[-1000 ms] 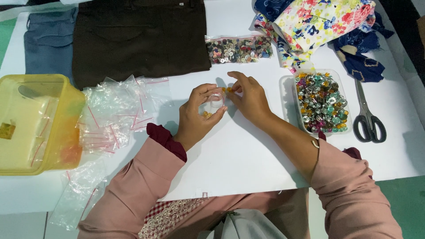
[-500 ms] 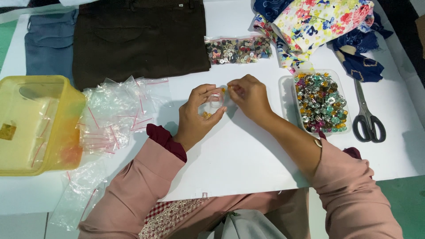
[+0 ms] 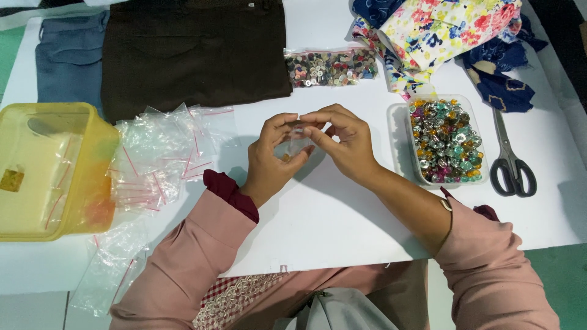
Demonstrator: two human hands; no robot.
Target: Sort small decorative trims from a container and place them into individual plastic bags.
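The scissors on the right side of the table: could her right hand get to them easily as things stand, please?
Probably yes, once freed: the right hand now pinches a small clear bag with the left hand. The scissors lie uncovered just past the tray of beads.

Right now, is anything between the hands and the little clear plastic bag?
No. Both the left hand and right hand already pinch the small clear plastic bag directly above the white table; nothing visible lies between them.

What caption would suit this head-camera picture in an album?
Both hands, left hand and right hand, pinch a small clear bag above a white table, beside a tray of colourful beads.
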